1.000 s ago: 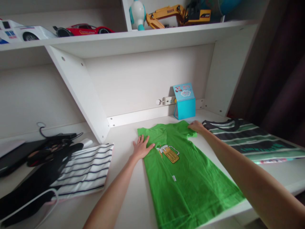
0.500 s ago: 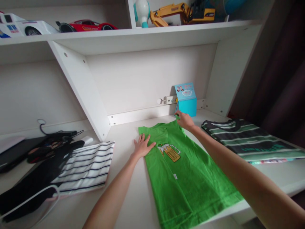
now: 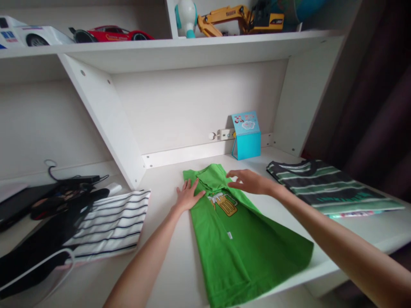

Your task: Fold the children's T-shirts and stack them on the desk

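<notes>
A green T-shirt with a beer-mug print and a small white tag lies on the white desk, its left side folded inward. My left hand rests flat on the shirt's upper left edge, fingers spread. Just over the shirt's upper right edge is my right hand, its fingers apart with nothing held between them. The right side of the shirt is turned partly over toward the middle, and its lower right corner stands a little raised. A sleeve lies across the top near the neckline.
A folded striped shirt lies at right, and a white-and-black striped cloth beside black items at left. A blue desk calendar stands behind. Toy vehicles occupy the shelf above.
My right hand has brought the shirt's upper right side inward to the left and let go of it. The right edge has folded over. My left hand has stayed on the shirt.
</notes>
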Tool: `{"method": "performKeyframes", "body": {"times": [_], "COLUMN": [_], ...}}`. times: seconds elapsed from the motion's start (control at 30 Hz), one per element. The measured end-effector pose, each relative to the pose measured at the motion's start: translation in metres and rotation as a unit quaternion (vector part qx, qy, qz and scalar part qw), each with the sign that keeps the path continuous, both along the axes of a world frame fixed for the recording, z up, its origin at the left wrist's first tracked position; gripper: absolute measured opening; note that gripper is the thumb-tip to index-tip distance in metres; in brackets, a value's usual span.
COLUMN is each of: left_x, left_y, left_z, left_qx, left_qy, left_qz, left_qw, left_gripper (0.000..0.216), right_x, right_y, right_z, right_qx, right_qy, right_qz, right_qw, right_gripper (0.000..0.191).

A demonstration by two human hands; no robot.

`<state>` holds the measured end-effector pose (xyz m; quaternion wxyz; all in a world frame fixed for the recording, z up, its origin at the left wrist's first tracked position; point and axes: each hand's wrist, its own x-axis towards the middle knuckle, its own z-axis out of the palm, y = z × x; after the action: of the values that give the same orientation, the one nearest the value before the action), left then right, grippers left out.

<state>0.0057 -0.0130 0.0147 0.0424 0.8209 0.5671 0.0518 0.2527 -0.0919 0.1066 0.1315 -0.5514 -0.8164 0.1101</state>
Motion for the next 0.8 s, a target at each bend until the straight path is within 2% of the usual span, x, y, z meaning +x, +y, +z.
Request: {"method": "performKeyframes", "body": {"times": [0.07, 0.13, 0.23, 0.3, 0.4, 0.47, 0.57, 0.63, 0.7, 0.73, 0.8], "left_x": [0.0, 0.001, 0.001, 0.001, 0.001, 0.001, 0.001, 0.001, 0.001, 0.001, 0.0], "left_y": [0.001, 0.002, 0.002, 0.001, -0.002, -0.003, -0.004, -0.003, -0.001, -0.001, 0.0], "left_z": [0.0, 0.0, -0.001, 0.0, 0.001, 0.002, 0.003, 0.002, 0.001, 0.0, -0.002], "left_qx": [-0.002, -0.005, -0.005, -0.001, 0.007, 0.006, -0.001, -0.005, -0.005, -0.002, 0.01], "left_qy": [-0.006, -0.012, -0.016, -0.017, -0.015, -0.011, -0.007, -0.005, -0.001, 0.0, -0.002], "left_qz": [0.001, 0.002, 0.004, 0.004, 0.005, 0.007, 0.005, 0.003, 0.006, 0.007, 0.006], "left_qw": [1.0, 1.0, 1.0, 1.0, 1.0, 1.0, 1.0, 1.0, 1.0, 1.0, 1.0], "left_gripper": [0.073, 0.072, 0.072, 0.072, 0.07, 0.07, 0.072, 0.074, 0.075, 0.075, 0.075], "right_x": [0.035, 0.054, 0.053, 0.042, 0.027, 0.023, 0.023, 0.019, 0.007, -0.003, -0.029], "right_y": [-0.033, -0.069, -0.113, -0.13, -0.144, -0.147, -0.136, -0.108, -0.065, -0.041, 0.009], "right_z": [-0.004, -0.019, -0.047, -0.059, -0.056, -0.042, -0.014, 0.002, 0.01, 0.01, 0.005], "right_qx": [-0.052, -0.093, -0.088, -0.062, -0.043, -0.068, -0.195, -0.246, -0.197, -0.141, -0.031], "right_qy": [-0.013, -0.012, -0.013, -0.025, -0.022, -0.016, -0.001, 0.038, 0.054, 0.037, -0.024], "right_qz": [-0.013, -0.012, -0.034, -0.06, -0.078, -0.044, 0.074, 0.132, 0.129, 0.103, 0.001], "right_qw": [0.998, 0.996, 0.995, 0.996, 0.996, 0.997, 0.978, 0.96, 0.97, 0.984, 0.999], "right_gripper": [0.039, 0.04, 0.03, 0.017, 0.013, 0.013, 0.014, 0.022, 0.026, 0.027, 0.022]}}
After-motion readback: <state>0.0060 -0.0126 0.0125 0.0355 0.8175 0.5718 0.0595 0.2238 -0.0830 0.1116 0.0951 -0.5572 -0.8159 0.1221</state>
